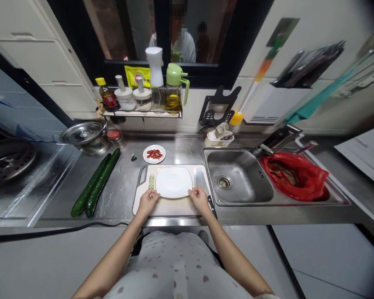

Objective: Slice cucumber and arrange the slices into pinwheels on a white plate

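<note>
Both my hands grip a white plate (173, 182) by its near corners, over the cutting board (171, 208). My left hand (148, 202) pinches the left corner, and my right hand (199, 199) pinches the right one. Whether the plate touches the board, I cannot tell. Just left of the plate lies a short row of cucumber slices (151, 181). A knife (200, 177) rests along the board's right side, its black handle pointing toward me and partly behind my right hand. Two whole cucumbers (101, 182) lie on the counter at the left.
Behind the board sits a small dish (154, 160) of chopped red pieces. A steel pot (87, 137) and red-lidded jar (116, 138) stand at back left. The sink (241, 178) is at right, with a red plastic bag (296, 176) beside it. A seasoning shelf (143, 113) hangs above.
</note>
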Demonstrator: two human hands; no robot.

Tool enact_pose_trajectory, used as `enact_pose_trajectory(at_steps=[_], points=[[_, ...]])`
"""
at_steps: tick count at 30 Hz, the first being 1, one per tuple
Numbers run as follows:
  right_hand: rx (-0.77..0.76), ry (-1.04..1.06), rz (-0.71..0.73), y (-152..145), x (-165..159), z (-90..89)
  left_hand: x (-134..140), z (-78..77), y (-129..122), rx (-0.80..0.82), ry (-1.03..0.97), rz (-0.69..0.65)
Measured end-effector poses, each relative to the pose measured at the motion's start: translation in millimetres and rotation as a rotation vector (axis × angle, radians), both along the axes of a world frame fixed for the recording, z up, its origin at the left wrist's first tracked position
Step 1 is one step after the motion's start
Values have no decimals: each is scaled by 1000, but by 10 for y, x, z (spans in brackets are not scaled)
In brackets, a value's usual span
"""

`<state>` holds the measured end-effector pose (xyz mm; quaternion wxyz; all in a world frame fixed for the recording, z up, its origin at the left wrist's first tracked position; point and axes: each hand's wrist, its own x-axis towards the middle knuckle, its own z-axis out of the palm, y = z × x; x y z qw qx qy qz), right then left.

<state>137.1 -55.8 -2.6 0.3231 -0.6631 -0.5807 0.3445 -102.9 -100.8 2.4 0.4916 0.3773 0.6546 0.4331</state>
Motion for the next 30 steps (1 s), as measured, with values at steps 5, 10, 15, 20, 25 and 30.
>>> enact_pose_trajectory(at_steps=[5, 10, 15, 20, 25, 30], points=[[-28, -3, -16, -35, -32, -38, 25, -84, 8, -32, 1, 12], [-87, -24, -17, -61, -39, -49, 39, -134, 8, -60, 72, -5], [-125, -149, 28, -66, -27, -39, 16, -199, -11, -108, 185, -16], [-184, -273, 64, -54, -21, -26, -5, -272, -16, -128, 233, -36], [-218, -328, 75, -58, -25, 0, -7, -315, -26, -141, 264, -45], [-242, -338, 80, -51, -29, 7, -14, -309, -27, -146, 308, -59]])
